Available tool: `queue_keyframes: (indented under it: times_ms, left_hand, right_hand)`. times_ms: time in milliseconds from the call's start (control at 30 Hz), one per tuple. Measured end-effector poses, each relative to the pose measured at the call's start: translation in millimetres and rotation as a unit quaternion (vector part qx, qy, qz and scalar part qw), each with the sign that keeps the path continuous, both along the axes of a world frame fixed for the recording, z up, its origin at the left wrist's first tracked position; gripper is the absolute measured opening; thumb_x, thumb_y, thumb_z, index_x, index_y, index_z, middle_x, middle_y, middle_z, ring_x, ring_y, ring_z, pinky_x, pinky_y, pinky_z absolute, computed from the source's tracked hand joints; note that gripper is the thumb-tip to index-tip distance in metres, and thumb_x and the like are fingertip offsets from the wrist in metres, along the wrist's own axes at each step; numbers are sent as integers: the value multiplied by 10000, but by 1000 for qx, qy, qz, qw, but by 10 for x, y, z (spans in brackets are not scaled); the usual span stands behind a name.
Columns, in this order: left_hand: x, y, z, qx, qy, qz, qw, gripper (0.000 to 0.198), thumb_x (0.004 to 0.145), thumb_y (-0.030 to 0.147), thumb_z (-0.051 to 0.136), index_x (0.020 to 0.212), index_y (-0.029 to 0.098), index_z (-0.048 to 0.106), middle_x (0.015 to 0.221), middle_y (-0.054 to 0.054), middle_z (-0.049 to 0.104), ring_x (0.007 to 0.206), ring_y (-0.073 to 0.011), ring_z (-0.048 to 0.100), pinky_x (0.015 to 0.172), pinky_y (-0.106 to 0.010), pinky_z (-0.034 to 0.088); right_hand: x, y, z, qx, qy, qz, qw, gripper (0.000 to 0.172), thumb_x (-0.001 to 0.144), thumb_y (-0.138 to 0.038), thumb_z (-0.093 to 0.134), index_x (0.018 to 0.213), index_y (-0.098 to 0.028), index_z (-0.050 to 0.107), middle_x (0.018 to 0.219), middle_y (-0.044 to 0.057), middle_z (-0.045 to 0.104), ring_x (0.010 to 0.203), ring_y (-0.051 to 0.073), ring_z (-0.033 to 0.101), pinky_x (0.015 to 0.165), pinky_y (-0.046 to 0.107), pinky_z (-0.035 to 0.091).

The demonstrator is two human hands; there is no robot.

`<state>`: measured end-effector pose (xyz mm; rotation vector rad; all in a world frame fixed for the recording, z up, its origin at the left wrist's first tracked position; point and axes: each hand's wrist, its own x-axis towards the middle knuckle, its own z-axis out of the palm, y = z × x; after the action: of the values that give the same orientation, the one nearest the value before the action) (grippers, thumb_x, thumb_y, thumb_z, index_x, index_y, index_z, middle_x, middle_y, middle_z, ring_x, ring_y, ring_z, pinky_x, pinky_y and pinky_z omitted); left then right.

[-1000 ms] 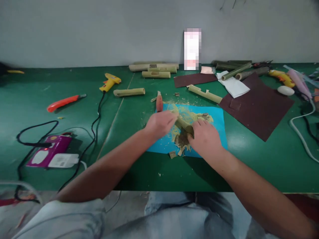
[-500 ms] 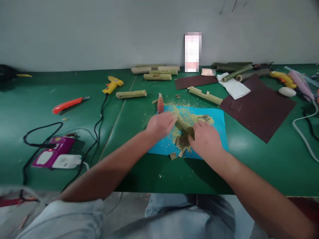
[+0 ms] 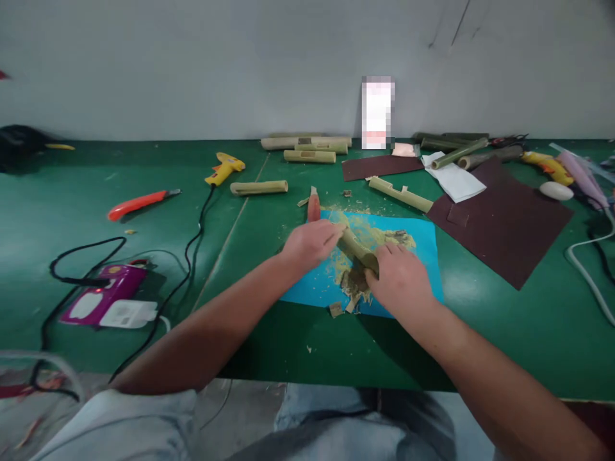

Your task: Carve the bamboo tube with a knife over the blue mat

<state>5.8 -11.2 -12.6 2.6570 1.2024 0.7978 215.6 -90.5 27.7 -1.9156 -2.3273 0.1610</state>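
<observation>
Between my hands a short bamboo tube (image 3: 357,248) lies slanted above a blue sheet (image 3: 307,289). My left hand (image 3: 311,246) is closed around its far left end, fingers pinched together. The near right end, with its hollow opening, is gripped by my right hand (image 3: 402,274). Yellowish shavings (image 3: 356,282) and bark bits are scattered on the sheet beneath the tube. Just beyond my left hand lies a knife with a reddish handle (image 3: 314,206). A notched bamboo piece (image 3: 401,194) rests behind the sheet.
On the green table (image 3: 269,346), a yellow glue gun (image 3: 225,169), an orange-handled cutter (image 3: 139,205) and a purple power strip (image 3: 108,291) with cables lie left. Dark brown sheets (image 3: 509,224), white tissue (image 3: 454,176) and several bamboo pieces (image 3: 310,157) lie farther back and right.
The view has tilted slightly, so the scene sits a little lower and farther right. Both hands keep hold of the bamboo tube, in nearly the same place.
</observation>
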Motion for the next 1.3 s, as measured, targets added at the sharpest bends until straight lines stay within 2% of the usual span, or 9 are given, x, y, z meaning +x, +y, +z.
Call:
queue_keyframes:
  times_ms: [133, 267, 500, 667, 933, 1100, 1233, 1300]
  left_hand:
    - [-119, 139, 25, 7, -2, 21, 1000, 336, 1044, 327, 489, 1212, 165, 732, 1025, -88, 771, 952, -211, 734, 835, -310, 586]
    - [-102, 135, 21, 10, -6, 16, 1000, 317, 1040, 317, 498, 1201, 180, 735, 1033, -76, 777, 948, -204, 737, 856, -319, 589]
    - [-132, 169, 25, 24, -23, 25, 999, 298, 1022, 317, 528, 1142, 172, 759, 1032, -81, 789, 942, -208, 749, 837, -303, 590]
    - [-113, 157, -7, 41, -12, 21, 999, 301, 1035, 321, 503, 1137, 177, 748, 1017, -77, 784, 936, -205, 741, 835, -308, 587]
    - [-29, 75, -21, 60, 12, 21, 998, 298, 1043, 318, 475, 1093, 174, 731, 955, -78, 765, 892, -200, 723, 808, -313, 569]
    - [40, -22, 22, 27, 41, -29, 998, 317, 1058, 326, 461, 1118, 180, 735, 888, -65, 739, 845, -190, 706, 761, -292, 548]
    - [-22, 43, 20, 33, 4, 16, 999, 315, 1046, 319, 467, 1076, 168, 742, 892, -71, 739, 842, -190, 704, 772, -298, 556]
    - [-41, 54, 8, 25, 0, 15, 1000, 297, 1041, 319, 481, 1101, 177, 736, 934, -69, 750, 875, -190, 709, 797, -299, 562]
  right_hand:
    - [10, 15, 3, -1, 9, 8, 1000, 148, 907, -310, 605, 968, -184, 653, 1003, 126, 704, 988, 281, 628, 762, 372, 442]
    - [21, 32, -30, 15, 27, 11, 999, 176, 912, -360, 594, 916, -193, 650, 953, 114, 697, 953, 277, 630, 759, 381, 446]
    - [45, 82, -137, 52, 43, 13, 998, 60, 865, -262, 597, 875, -206, 613, 940, 110, 673, 933, 266, 611, 725, 361, 434]
    - [55, 92, -178, 72, 46, 8, 996, 49, 842, -252, 606, 867, -214, 587, 946, 111, 657, 927, 262, 598, 716, 355, 425]
    - [16, 68, -134, 45, 33, 3, 998, 97, 883, -307, 607, 887, -210, 610, 945, 117, 679, 942, 276, 616, 729, 372, 436]
    - [-3, 73, -116, 21, 37, 0, 999, 114, 900, -311, 622, 892, -197, 622, 964, 121, 690, 960, 272, 628, 743, 361, 445]
    - [4, 73, -125, 31, 42, 3, 999, 119, 905, -325, 621, 908, -206, 623, 981, 117, 696, 957, 269, 626, 756, 362, 450]
    - [9, 73, -132, 32, 40, 1, 999, 125, 901, -326, 616, 908, -201, 625, 977, 117, 696, 953, 268, 626, 743, 360, 445]
